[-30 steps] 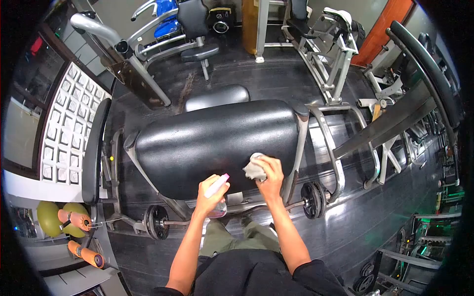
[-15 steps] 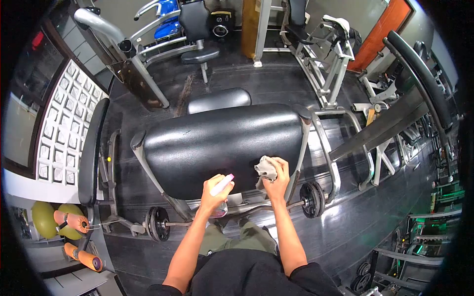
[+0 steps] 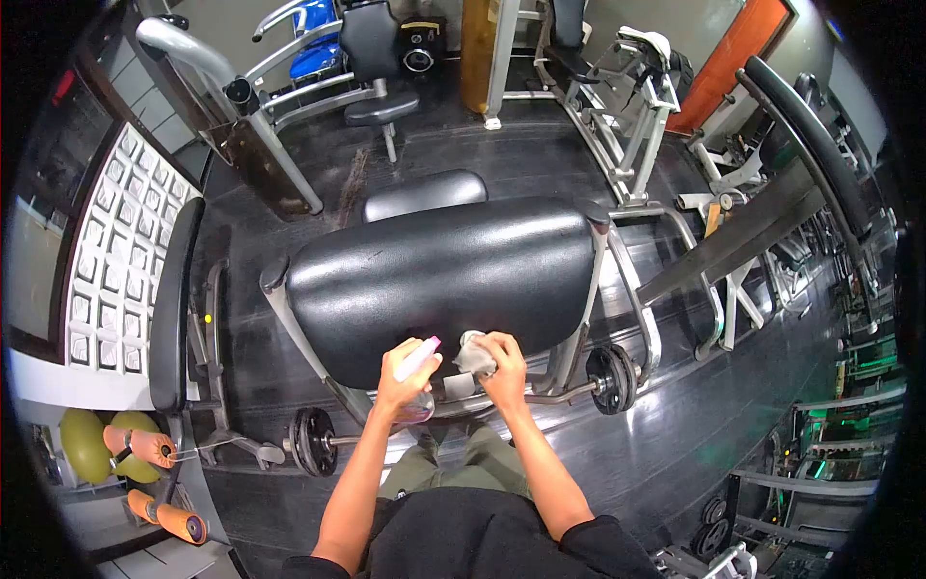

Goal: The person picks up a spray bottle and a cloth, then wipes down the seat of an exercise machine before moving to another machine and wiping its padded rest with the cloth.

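Note:
A spray bottle [image 3: 417, 359] with a white head and pink nozzle is gripped in my left hand [image 3: 398, 382], its clear lower part showing below the fingers. My right hand [image 3: 505, 372] is closed around a crumpled grey cloth [image 3: 474, 357], close to the right of the bottle. Both hands are at the near edge of a wide black padded bench [image 3: 444, 280]. Whether the cloth touches the pad I cannot tell. Beneath the hands, a curved barbell [image 3: 555, 397] with black plates at both ends runs across.
A smaller black pad [image 3: 425, 195] lies beyond the bench. Gym machines stand at the back and right, with a slanted padded beam [image 3: 743, 232]. At the left are a tall black pad [image 3: 172, 309], green balls [image 3: 85, 444] and orange foam rollers [image 3: 181, 521].
My right hand with the cloth has moved left and toward my body, nearer the bottle. My left hand has shifted slightly left, still holding the bottle.

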`<state>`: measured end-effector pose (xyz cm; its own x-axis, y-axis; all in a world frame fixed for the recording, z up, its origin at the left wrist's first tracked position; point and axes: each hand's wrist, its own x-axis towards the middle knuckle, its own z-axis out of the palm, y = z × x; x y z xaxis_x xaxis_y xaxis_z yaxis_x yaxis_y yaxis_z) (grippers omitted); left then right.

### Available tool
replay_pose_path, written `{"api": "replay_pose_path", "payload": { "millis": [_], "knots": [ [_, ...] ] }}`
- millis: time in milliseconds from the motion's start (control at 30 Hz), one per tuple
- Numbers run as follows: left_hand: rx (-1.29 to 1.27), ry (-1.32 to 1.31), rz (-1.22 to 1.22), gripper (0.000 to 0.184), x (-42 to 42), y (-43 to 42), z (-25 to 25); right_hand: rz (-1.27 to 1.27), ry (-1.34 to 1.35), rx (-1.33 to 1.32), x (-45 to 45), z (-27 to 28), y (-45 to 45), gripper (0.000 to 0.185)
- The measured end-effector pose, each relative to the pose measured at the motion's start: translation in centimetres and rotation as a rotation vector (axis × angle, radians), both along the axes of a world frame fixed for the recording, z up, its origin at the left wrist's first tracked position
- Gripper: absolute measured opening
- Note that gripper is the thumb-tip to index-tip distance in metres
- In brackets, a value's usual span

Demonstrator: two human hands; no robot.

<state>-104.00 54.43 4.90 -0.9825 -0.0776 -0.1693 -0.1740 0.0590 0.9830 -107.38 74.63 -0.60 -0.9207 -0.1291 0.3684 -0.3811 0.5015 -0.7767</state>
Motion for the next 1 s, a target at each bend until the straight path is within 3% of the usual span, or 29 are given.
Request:
{"api": "replay_pose_path", "payload": {
  "millis": [300,500,567,733,1000],
  "knots": [
    [-0.052,0.036,-0.002,0.015,1.3,-3.8,0.2,-0.349,-0.004,-0.122,-2.2,1.7,-0.1,0.055],
    [0.056,0.033,-0.019,0.019,2.1,-4.7,-0.1,0.003,-0.031,-0.006,2.2,-0.8,-4.3,0.057],
    [0.044,0.027,-0.035,0.019,2.4,-5.0,0.3,0.0,0.012,0.051,2.0,-0.5,-3.5,0.058],
    [0.024,0.027,-0.045,0.016,3.6,-6.5,0.0,-0.39,0.036,-0.119,-1.8,2.5,-2.6,0.052],
    [0.094,0.015,-0.015,0.019,4.4,-7.7,-0.2,-0.032,-0.014,0.057,1.9,0.9,-6.0,0.052]
  ]
}}
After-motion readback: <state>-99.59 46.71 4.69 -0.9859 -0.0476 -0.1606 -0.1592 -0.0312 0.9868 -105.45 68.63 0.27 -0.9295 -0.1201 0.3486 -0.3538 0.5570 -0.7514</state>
